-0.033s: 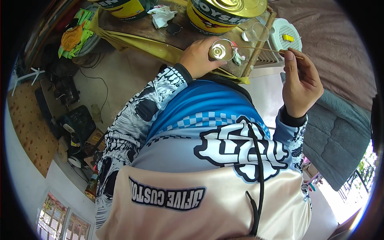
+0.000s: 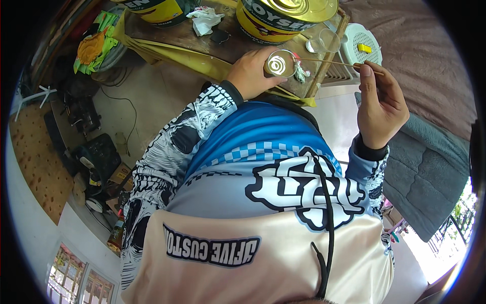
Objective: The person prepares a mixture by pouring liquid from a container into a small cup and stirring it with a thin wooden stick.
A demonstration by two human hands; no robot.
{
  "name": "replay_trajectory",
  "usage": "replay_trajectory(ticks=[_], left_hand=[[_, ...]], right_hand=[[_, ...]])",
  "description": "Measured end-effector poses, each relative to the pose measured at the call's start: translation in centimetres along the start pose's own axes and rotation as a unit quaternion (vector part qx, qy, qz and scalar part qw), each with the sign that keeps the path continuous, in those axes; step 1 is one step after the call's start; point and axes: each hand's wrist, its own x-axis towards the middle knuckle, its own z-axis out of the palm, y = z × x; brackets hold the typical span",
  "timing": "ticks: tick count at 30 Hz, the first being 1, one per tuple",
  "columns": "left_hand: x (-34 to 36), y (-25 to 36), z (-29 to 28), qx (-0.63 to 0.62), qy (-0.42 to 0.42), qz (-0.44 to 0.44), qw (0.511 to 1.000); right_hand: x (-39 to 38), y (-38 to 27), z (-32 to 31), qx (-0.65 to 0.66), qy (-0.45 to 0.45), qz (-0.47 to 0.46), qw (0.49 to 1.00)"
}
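Note:
My left hand (image 2: 249, 72) is wrapped round a small clear cup (image 2: 281, 75) at the near edge of the wooden table. Liquid (image 2: 277, 65) in the cup shows bright, pale rings on its surface. Between the thumb and fingertips of my right hand (image 2: 380, 104) is a thin wooden stick (image 2: 331, 62). It runs leftward, nearly level, and its far end meets the cup's right rim; whether the tip dips into the liquid I cannot tell. A crumpled, stained rag (image 2: 301, 75) lies just right of the cup.
Two large yellow-and-black paint cans (image 2: 263, 31) stand on the table (image 2: 212, 48), with crumpled white tissue (image 2: 205, 20) between them. A clear cup (image 2: 329, 39) lies at the right. Beyond is a white plastic stool (image 2: 349, 48). Green and orange cloths (image 2: 98, 43) fill a tub at left.
The pale rings on the liquid in the cup look brighter and more distinct. Both hands and the stick keep their places.

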Motion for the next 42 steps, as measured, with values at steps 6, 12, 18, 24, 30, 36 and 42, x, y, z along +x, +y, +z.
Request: replay_trajectory(ticks=[6, 12, 18, 24, 30, 36, 42], left_hand=[[0.0, 0.0, 0.0, 0.006, 0.007, 0.009, 1.000], [0.1, 0.1, 0.0, -0.003, 0.007, 0.007, 1.000], [0.1, 0.0, 0.1, -0.002, 0.012, 0.010, 1.000], [0.1, 0.1, -0.1, -0.010, 0.014, 0.016, 1.000], [0.2, 0.1, -0.1, -0.022, 0.014, -0.001, 1.000], [0.2, 0.1, -0.2, -0.010, 0.002, -0.008, 1.000], [0.1, 0.3, -0.2, -0.017, 0.004, 0.001, 1.000]], right_hand=[[-0.2, 0.2, 0.0, -0.026, -0.005, -0.017, 0.999], [-0.5, 0.7, 0.3, -0.022, -0.009, -0.003, 1.000], [-1.4, 2.9, 2.5, -0.046, -0.062, -0.006, 0.997], [-2.1, 6.4, 7.2, -0.105, -0.137, -0.053, 0.984], [-2.2, 6.7, 7.6, -0.108, -0.176, -0.143, 0.968], [-1.9, 6.4, 7.6, -0.083, -0.185, -0.133, 0.970], [-1.7, 6.4, 7.7, -0.092, -0.197, -0.111, 0.970]])
